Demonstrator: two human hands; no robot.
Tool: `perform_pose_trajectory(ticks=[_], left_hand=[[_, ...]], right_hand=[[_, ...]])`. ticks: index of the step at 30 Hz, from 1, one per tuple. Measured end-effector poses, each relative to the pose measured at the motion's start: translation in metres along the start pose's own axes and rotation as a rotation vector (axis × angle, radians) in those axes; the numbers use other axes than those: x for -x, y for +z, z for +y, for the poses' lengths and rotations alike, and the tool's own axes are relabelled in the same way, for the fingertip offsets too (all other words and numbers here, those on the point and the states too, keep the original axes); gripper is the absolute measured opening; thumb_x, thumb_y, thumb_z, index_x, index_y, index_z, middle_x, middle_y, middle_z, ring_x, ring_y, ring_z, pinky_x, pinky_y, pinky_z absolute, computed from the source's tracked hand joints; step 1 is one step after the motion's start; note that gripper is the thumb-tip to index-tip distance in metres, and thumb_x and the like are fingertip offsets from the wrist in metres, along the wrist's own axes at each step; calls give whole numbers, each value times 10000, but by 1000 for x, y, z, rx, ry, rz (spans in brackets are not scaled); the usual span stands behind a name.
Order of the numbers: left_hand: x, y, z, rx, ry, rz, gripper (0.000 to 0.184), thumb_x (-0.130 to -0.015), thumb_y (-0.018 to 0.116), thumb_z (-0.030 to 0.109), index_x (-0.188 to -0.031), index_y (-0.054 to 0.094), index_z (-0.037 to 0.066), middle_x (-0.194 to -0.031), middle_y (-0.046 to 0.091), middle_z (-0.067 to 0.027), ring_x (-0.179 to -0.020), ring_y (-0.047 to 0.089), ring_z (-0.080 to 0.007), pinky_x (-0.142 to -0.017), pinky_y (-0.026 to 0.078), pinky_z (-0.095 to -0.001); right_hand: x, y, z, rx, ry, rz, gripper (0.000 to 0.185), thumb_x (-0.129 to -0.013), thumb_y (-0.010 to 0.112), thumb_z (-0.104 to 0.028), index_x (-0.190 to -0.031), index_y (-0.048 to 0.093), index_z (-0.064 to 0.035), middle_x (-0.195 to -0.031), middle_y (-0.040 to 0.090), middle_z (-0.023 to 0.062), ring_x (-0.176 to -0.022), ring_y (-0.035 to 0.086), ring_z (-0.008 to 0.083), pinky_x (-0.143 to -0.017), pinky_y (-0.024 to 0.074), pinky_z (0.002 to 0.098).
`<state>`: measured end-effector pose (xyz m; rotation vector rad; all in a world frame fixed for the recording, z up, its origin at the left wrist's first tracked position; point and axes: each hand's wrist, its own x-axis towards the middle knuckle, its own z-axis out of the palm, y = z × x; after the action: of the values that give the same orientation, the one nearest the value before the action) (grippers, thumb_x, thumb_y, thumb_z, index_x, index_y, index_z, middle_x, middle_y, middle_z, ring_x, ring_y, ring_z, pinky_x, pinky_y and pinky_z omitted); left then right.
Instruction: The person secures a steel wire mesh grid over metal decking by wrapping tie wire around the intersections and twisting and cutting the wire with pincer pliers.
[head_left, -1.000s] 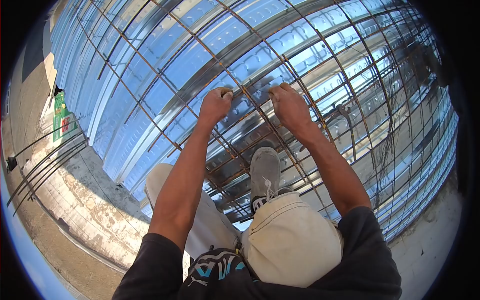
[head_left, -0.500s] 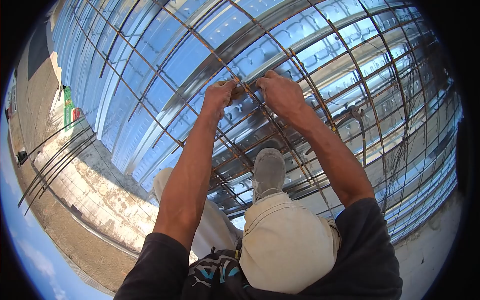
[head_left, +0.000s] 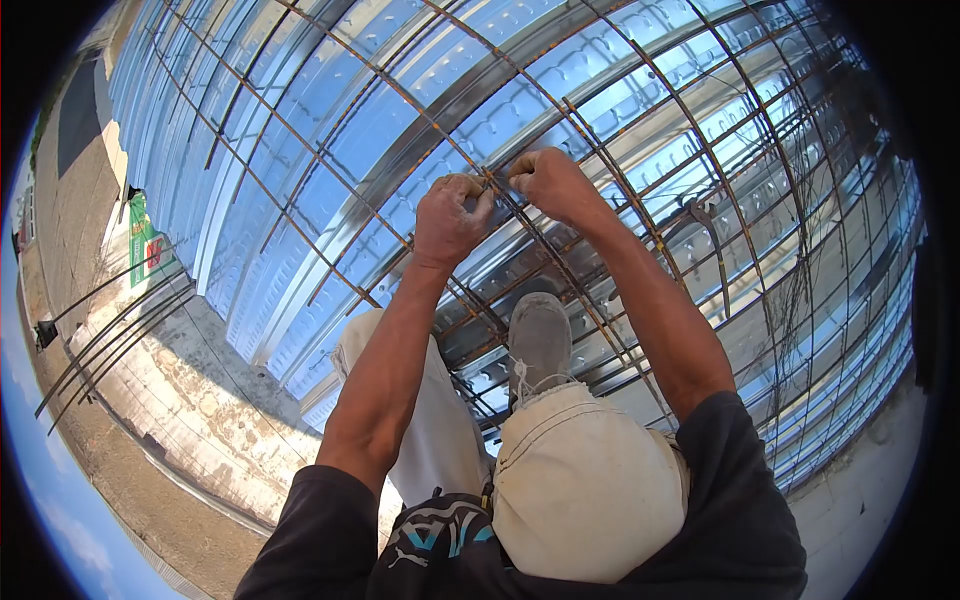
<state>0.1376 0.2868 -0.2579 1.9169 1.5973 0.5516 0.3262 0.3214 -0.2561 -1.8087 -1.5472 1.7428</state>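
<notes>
My left hand (head_left: 451, 217) is closed in a pinch just left of a crossing in the rusty rebar grid (head_left: 440, 128). Thumb and forefinger meet near the bars, and what they pinch is too small to make out. On the other side of the same crossing, my right hand (head_left: 551, 184) has its fingers curled together, their hold hidden. The grid lies over shiny ribbed metal decking (head_left: 300, 165). A pincer-like tool (head_left: 712, 236) rests on the bars to the right of my right hand.
My grey shoe (head_left: 540, 335) stands among the bars below my hands. Loose thin wires (head_left: 790, 320) lie on the grid at the right. Several bars (head_left: 120, 335) stick out over the concrete edge (head_left: 215, 385) at the left, near a green bag (head_left: 143, 240).
My left hand has turned, its back now more toward the camera, and sits closer to the crossing. My right hand has shifted slightly left since the first frame. The view has tilted a little.
</notes>
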Motion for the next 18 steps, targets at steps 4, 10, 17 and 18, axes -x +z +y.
perform_pose_trajectory(ticks=[4,10,17,18], left_hand=[[-15,-16,10,45,-258,-148,173,-823,766,173,-807,674,28,-834,730,-93,-757,694,-156,-697,544,-326],[-4,-6,6,504,-511,1,254,-826,790,208,-881,655,0,-785,705,-58,-697,636,-100,-644,509,-268],[-2,2,-6,676,-533,40,350,-825,798,212,-1027,677,-47,-900,743,-124,-787,678,-129,-694,527,-271],[-4,0,-7,694,-538,23,343,-825,798,214,-1022,688,-44,-907,747,-124,-797,682,-130,-701,530,-277]], right_hand=[[12,-3,-12,148,-137,-64,265,-895,646,-151,-1079,713,27,-954,725,183,-854,690,247,-806,522,365],[47,4,-6,-49,-27,20,283,-880,652,-196,-1051,713,22,-1004,707,243,-963,676,389,-881,514,435],[47,62,4,276,-398,271,258,-905,638,-163,-1078,683,23,-1045,671,201,-938,668,363,-851,531,440],[48,61,-2,311,-385,253,241,-902,634,-157,-1059,677,20,-1027,665,194,-931,666,367,-838,536,448]])
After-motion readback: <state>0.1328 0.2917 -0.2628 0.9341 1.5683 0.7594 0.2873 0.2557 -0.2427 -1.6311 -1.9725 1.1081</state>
